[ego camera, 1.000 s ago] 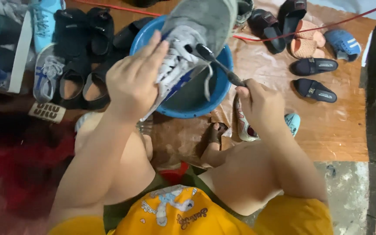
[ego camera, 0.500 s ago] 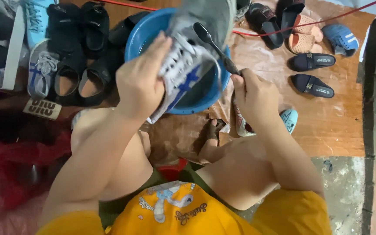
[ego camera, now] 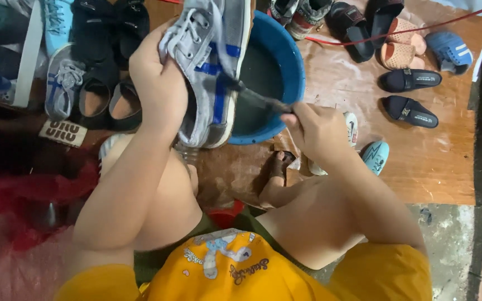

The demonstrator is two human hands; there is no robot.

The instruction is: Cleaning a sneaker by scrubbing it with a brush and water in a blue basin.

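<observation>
Sneaker (ego camera: 210,67), grey with blue stripes: gripped by left hand (ego camera: 160,83), tilted over blue basin (ego camera: 285,72) | right hand (ego camera: 313,128) clenched on dark brush (ego camera: 252,96), bristles at shoe side | keep strokes short, shoe above basin rim | shoes crowd both sides; open room only toward body.

A grey sneaker (ego camera: 210,67) with blue stripes and pale laces is gripped in the left hand (ego camera: 160,83) over a bright blue basin (ego camera: 288,72), dark inside. The right hand (ego camera: 316,131) holds a brush (ego camera: 252,96) with a black handle. Right of the basin, black slippers (ego camera: 408,95) lie on an orange-brown wooden board (ego camera: 436,161), with tan sandals (ego camera: 400,47) and a blue shoe (ego camera: 447,50) beyond them. Left of the basin sit black sandals (ego camera: 99,67) and a grey-and-blue sneaker (ego camera: 62,83). Below the basin, a yellow shirt (ego camera: 224,273) carries a cartoon print.
</observation>
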